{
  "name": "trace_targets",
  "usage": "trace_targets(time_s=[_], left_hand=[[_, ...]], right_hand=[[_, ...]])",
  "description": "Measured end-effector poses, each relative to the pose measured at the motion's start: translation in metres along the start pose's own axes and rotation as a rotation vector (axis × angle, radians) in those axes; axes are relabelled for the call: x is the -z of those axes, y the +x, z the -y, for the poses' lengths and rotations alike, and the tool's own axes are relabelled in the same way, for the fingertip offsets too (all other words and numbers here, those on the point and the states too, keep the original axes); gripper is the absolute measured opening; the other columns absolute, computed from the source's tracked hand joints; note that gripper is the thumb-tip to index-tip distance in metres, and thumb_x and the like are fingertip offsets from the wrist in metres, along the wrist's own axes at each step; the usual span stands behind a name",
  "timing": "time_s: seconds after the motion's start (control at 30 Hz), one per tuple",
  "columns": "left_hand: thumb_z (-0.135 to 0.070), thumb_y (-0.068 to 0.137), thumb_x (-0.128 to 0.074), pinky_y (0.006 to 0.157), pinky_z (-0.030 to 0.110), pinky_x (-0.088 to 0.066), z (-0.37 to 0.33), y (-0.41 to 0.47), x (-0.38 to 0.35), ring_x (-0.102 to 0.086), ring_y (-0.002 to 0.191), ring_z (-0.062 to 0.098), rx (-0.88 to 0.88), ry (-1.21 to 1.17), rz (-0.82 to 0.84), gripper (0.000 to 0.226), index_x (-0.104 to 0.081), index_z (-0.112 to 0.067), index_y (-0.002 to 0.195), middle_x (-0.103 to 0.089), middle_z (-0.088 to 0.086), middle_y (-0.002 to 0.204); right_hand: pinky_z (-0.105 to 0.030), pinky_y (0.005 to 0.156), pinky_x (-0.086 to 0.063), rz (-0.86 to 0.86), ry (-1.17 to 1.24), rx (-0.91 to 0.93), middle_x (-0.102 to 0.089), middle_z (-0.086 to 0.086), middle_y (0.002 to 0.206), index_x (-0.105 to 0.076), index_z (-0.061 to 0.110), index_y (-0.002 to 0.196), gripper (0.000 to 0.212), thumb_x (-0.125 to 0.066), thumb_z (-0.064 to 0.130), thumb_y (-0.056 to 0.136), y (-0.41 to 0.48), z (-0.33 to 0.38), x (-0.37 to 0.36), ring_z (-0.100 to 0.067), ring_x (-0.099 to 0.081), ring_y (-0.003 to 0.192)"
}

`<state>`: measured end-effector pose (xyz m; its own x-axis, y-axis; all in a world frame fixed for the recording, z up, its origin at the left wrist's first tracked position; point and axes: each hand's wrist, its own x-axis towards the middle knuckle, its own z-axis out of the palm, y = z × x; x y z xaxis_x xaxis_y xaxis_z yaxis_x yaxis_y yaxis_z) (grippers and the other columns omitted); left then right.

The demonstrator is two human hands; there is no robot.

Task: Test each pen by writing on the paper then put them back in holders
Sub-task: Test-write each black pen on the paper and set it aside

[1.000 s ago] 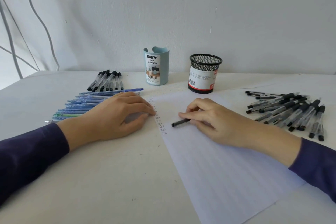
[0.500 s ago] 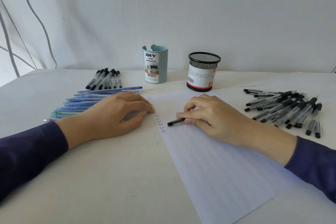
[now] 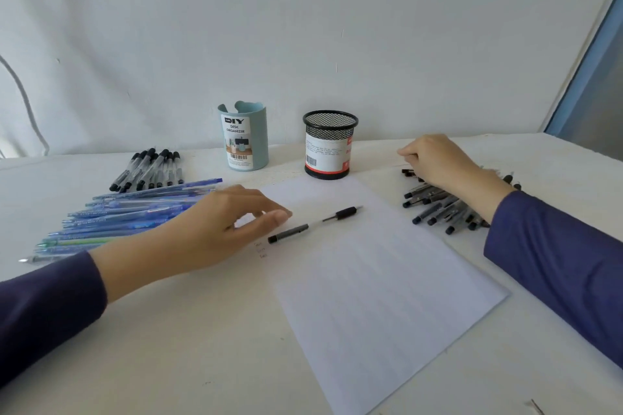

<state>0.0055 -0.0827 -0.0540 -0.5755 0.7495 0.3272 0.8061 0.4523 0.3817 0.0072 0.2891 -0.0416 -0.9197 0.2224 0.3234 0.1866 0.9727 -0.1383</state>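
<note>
Black gel pen [image 3: 313,224] lay flat and slantwise on the upper part of the lined paper [image 3: 371,280], with neither hand on it. Its dark end pointed toward the left hand [image 3: 219,229] and its writing tip toward the mesh holder [image 3: 330,145].

Left hand: fingers loosely extended over the paper's left edge and holding nothing. The thumb was just beside the pen's dark end; contact could not be confirmed.

Right hand [image 3: 435,162]: fingers curled at the far edge of the black pen pile [image 3: 438,205]. Whether it pinched a pen could not be told.

Handling, judged:
- The pen looked light and rigid, a thin plastic cylinder likely to roll on smooth paper.
- The barrel's midsection was clear and probably slick.
- The black ribbed sleeve near the tip looked rubbery and seemed the best place to pinch for writing.
- The tip appeared bare, so smearing is possible if it drags.

The paper was a thin, limp single sheet, faintly ruled, with a short column of small test marks at its left margin. It would slide if not pinned.

Holders: a blue DIY organizer [image 3: 246,138], smooth-walled with a notched rim, and a black wire-mesh cup with a label band. Both stood upright behind the paper.

Blue pens [image 3: 128,212] were fanned out on the white table [image 3: 168,347] at left, with capped black pens [image 3: 148,168] behind them.
</note>
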Motion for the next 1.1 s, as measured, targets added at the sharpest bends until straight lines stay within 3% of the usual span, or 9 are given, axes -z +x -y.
trace_targets(time_s=[0.17,0.3,0.37,0.43,0.53,0.67,0.83,0.97,1.1], left_hand=[[-0.068,0.076,-0.047,0.07,0.009,-0.041,-0.022,0.023,-0.014,-0.058,0.089,0.0,0.02,-0.094,0.102,0.044,-0.068,-0.045,0.107,-0.064,-0.018,0.087],[-0.05,0.084,-0.065,0.07,0.008,-0.04,-0.025,0.032,-0.022,-0.057,0.087,0.004,-0.002,-0.023,0.125,0.029,-0.07,-0.037,0.109,-0.062,-0.016,0.088],[-0.039,0.085,-0.069,0.067,0.007,-0.04,-0.025,0.034,-0.023,-0.059,0.082,0.005,-0.001,-0.004,0.096,0.021,-0.071,-0.035,0.105,-0.064,-0.017,0.086],[-0.033,0.084,-0.07,0.064,0.008,-0.04,-0.024,0.033,-0.023,-0.06,0.077,0.007,0.001,0.016,0.052,0.017,-0.074,-0.033,0.101,-0.064,-0.017,0.082],[-0.026,0.084,-0.071,0.059,0.007,-0.039,-0.024,0.032,-0.018,-0.059,0.072,0.008,-0.024,0.021,-0.043,0.015,-0.076,-0.028,0.098,-0.063,-0.016,0.08],[-0.016,0.08,-0.075,0.061,0.009,-0.042,-0.03,0.037,0.007,-0.056,0.062,0.006,-0.019,-0.177,-0.283,0.012,-0.077,-0.019,0.092,-0.065,-0.012,0.074],[-0.02,0.083,-0.075,0.061,0.008,-0.044,-0.001,0.046,0.067,-0.056,0.06,0.002,0.099,-0.097,-0.58,0.01,-0.076,-0.02,0.093,-0.066,-0.016,0.073],[-0.024,0.085,-0.07,0.073,0.021,-0.051,0.065,0.034,0.097,-0.059,0.068,0.006,0.316,0.246,-0.51,0.014,-0.074,-0.014,0.095,-0.065,-0.01,0.077],[-0.021,0.085,-0.067,0.069,0.031,-0.049,0.106,0.022,0.095,-0.061,0.075,0.02,0.499,0.37,-0.375,0.014,-0.072,-0.008,0.085,-0.069,0.005,0.081]], right_hand=[[-0.053,0.09,-0.052,0.051,-0.082,-0.078,-0.062,-0.022,0.122,-0.067,-0.006,0.104,0.026,-0.05,-0.01,0.085,0.0,-0.008,-0.008,-0.038,-0.059,0.113],[-0.046,0.087,-0.054,0.064,-0.121,-0.067,-0.066,-0.018,0.12,-0.071,-0.003,0.101,0.026,-0.05,-0.009,0.086,-0.001,-0.006,-0.004,-0.037,-0.062,0.108],[-0.035,0.083,-0.047,0.068,-0.144,-0.046,-0.066,-0.008,0.111,-0.074,0.009,0.103,0.031,-0.049,-0.005,0.092,-0.004,-0.002,-0.001,-0.034,-0.06,0.104],[-0.033,0.078,-0.038,0.039,-0.162,0.023,-0.059,-0.003,0.099,-0.065,0.014,0.087,0.026,-0.046,0.002,0.098,-0.008,0.004,0.001,-0.031,-0.056,0.097],[-0.035,0.069,-0.042,-0.168,-0.107,0.129,-0.062,-0.004,0.108,-0.061,0.015,0.116,0.025,-0.04,0.016,0.103,-0.017,0.019,0.003,-0.028,-0.059,0.095],[-0.032,0.055,-0.044,-0.541,0.163,0.309,-0.064,0.003,0.087,-0.056,0.017,0.119,0.022,-0.042,0.02,0.103,-0.04,0.056,0.014,-0.023,-0.058,0.077],[-0.033,0.073,-0.046,-0.281,0.496,0.612,-0.062,0.02,0.097,-0.053,0.032,0.124,0.031,-0.032,0.034,0.101,-0.059,0.095,0.012,-0.009,-0.059,0.087],[-0.033,0.079,-0.042,-0.091,0.427,0.754,-0.059,0.006,0.09,-0.056,0.04,0.129,0.036,-0.036,0.031,0.101,-0.071,0.118,-0.015,-0.012,-0.053,0.086],[-0.02,0.088,-0.034,0.029,0.462,0.717,-0.057,0.019,0.097,-0.051,0.039,0.126,0.03,-0.04,0.036,0.098,-0.079,0.124,-0.029,0.002,-0.048,0.095]])
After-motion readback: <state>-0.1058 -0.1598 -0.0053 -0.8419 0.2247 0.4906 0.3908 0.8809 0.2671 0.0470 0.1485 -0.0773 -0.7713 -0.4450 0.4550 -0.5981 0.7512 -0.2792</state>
